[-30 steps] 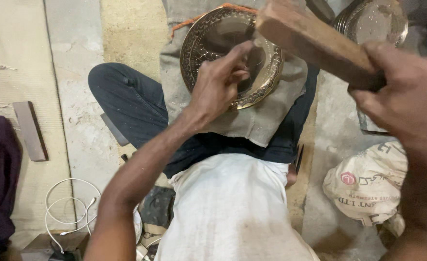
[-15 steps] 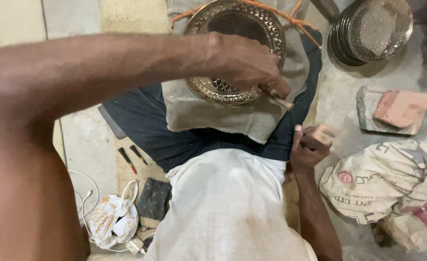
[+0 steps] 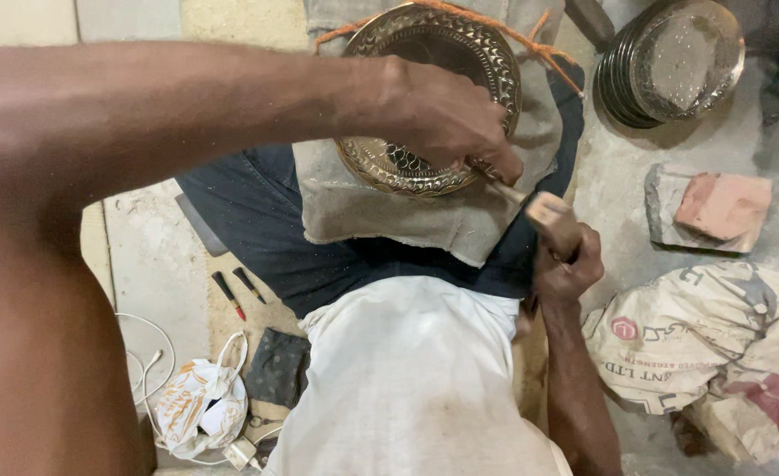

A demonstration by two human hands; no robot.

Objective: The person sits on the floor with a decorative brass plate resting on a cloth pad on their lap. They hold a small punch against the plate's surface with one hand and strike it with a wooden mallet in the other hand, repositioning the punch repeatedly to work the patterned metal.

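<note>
— Two hands busy?
— Yes: the left hand [image 3: 433, 119] pinches a thin punch [image 3: 499, 187] against the near right rim of the embossed brass plate [image 3: 424, 53], which lies on grey cloth [image 3: 389, 216] over the lap
— And the right hand [image 3: 570, 264]?
— Clenched round a wooden mallet [image 3: 550, 214], just right of the punch

A crumpled off-white woven sack [image 3: 707, 353] with red and dark printing lies on the floor at the right. A small white bag [image 3: 197, 407] with orange print sits at lower left.
</note>
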